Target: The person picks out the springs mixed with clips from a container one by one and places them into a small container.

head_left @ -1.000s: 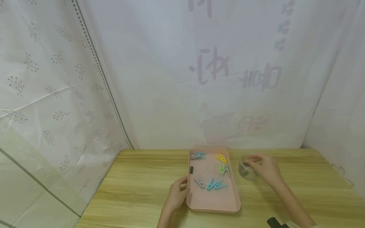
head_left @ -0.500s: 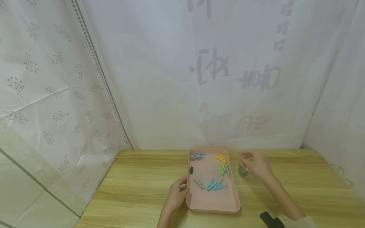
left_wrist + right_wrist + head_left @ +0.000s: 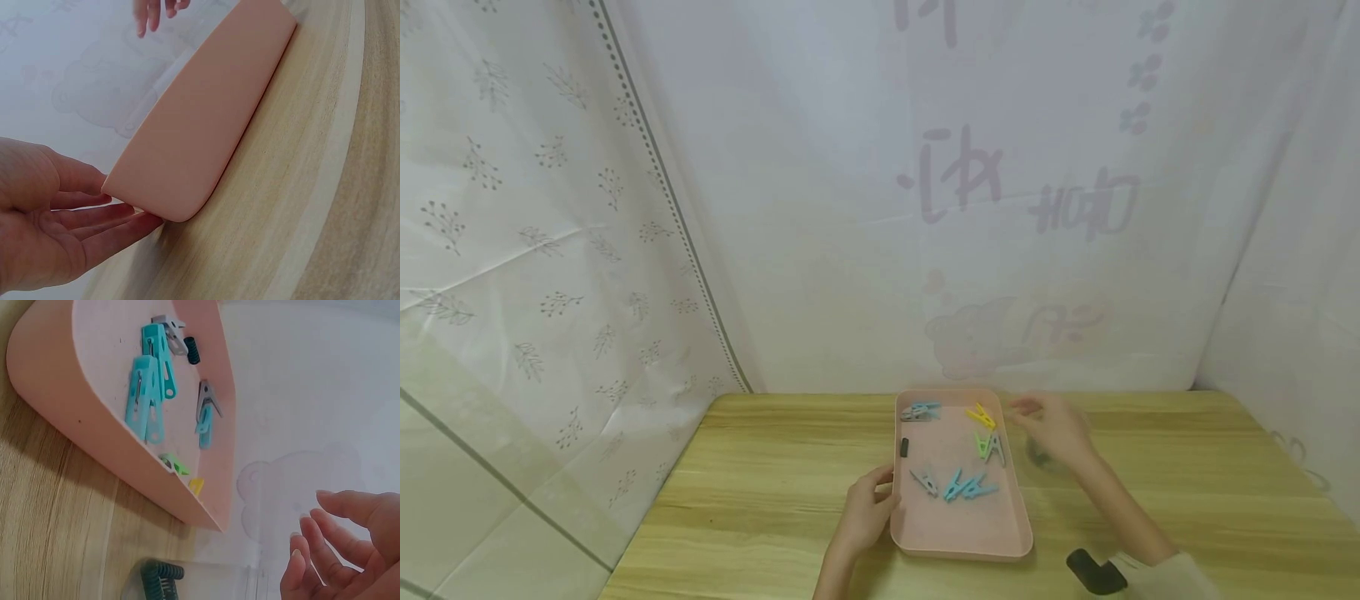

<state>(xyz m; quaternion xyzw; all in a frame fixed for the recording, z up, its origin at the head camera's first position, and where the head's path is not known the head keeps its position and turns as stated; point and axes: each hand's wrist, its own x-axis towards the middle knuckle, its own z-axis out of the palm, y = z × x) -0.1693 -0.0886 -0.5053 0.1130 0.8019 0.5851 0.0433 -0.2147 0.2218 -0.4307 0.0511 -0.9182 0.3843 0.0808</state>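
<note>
A pink tray (image 3: 958, 529) lies on the table with several small clothespins inside: blue (image 3: 955, 485), grey (image 3: 925, 482), green (image 3: 982, 446) and yellow (image 3: 981, 416). By its left wall sits a small dark coiled piece (image 3: 192, 350). My left hand (image 3: 865, 510) touches that side of the tray, thumb and extended fingers (image 3: 112, 240) against the outer wall. Beyond the tray's far right edge hovers my right hand (image 3: 1056, 429), fingers spread apart and holding nothing. Beneath it a clear jar (image 3: 231, 581) with dark green coiled pieces (image 3: 156, 578) is partly hidden.
The wooden table (image 3: 782, 483) extends to both sides of the tray. A pale printed curtain (image 3: 820, 250) hangs along its back edge, with more patterned cloth (image 3: 550, 208) at the left. A black wrist device (image 3: 1096, 573) is on my right forearm.
My right hand has moved left from the jar's mouth toward the tray's right edge. The left hand, tray and clothespins have stayed put.
</note>
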